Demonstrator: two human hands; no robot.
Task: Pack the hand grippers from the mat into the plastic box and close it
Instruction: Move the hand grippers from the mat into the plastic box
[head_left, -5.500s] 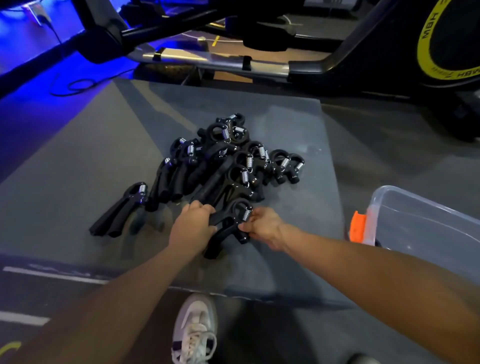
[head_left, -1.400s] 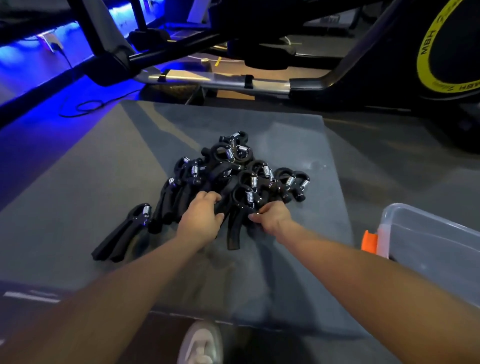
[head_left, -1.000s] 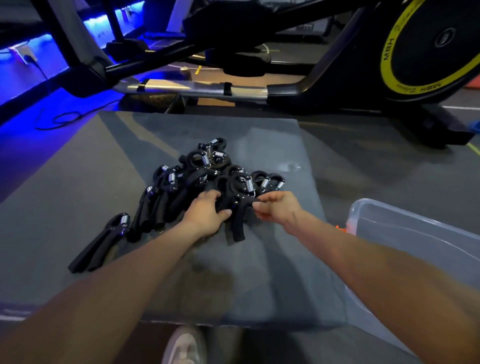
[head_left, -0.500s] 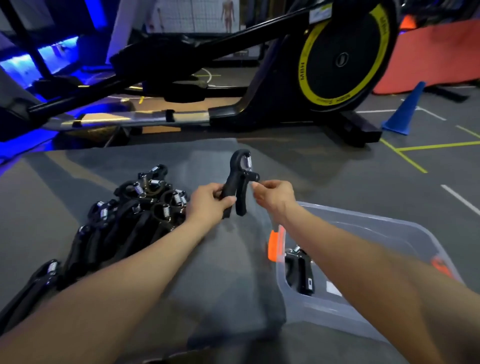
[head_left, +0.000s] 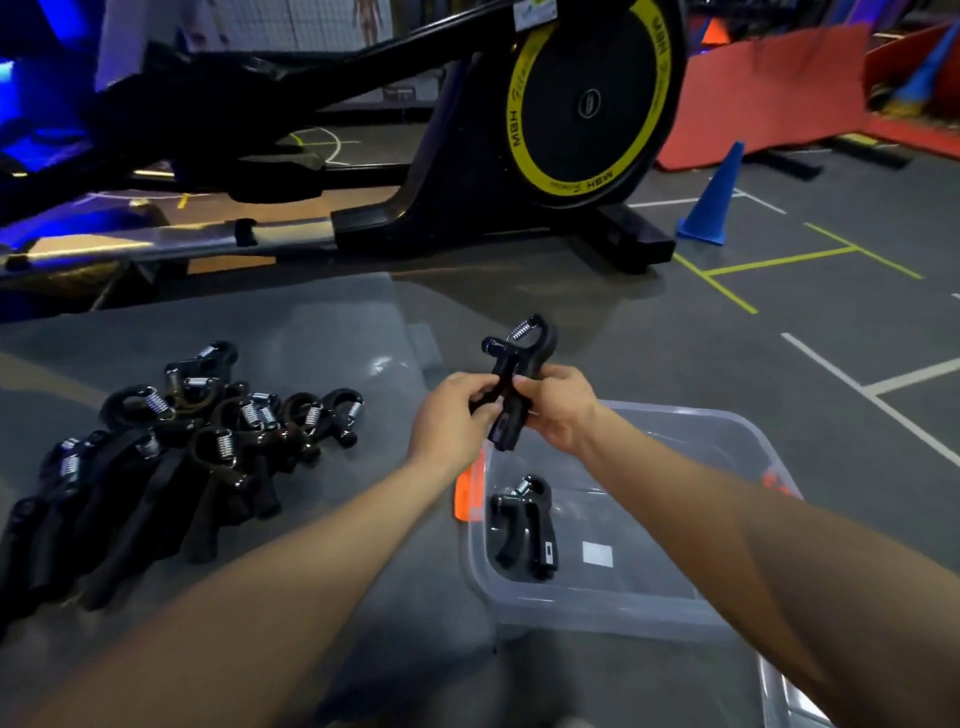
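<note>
Hands were both raised above the near-left corner of the plastic box (head_left: 727, 613), holding one hand gripper (head_left: 511, 387) between them. The left hand (head_left: 451, 423) had its fingers curled round the left handle of that gripper, and the right hand (head_left: 558, 408) had its fingers and thumb curled round the right handle. The gripper stood roughly upright, spring end uppermost, handles pointing down toward the box (clear of the mat and of the box rim).

A second gripper (head_left: 524, 525) lay flat on the box floor, close to the left wall, spring end away from the person. A small white label (head_left: 597, 553) showed on the box floor just beside it. An orange latch (head_left: 467, 491) sat on the left wall of the box; another orange part (head_left: 774, 480) was partly visible at the far right rim, behind the right forearm. No lid was on the box.

The remaining grippers formed a loose pile (head_left: 171, 457) on the grey mat (head_left: 311, 338), well to the left of the box, many overlapping; an exact count could not be made.

Behind the mat stood an exercise machine (head_left: 587, 104) with a yellow-ringed black wheel. A blue cone (head_left: 714, 200) stood on the floor to its right, near yellow floor lines.
</note>
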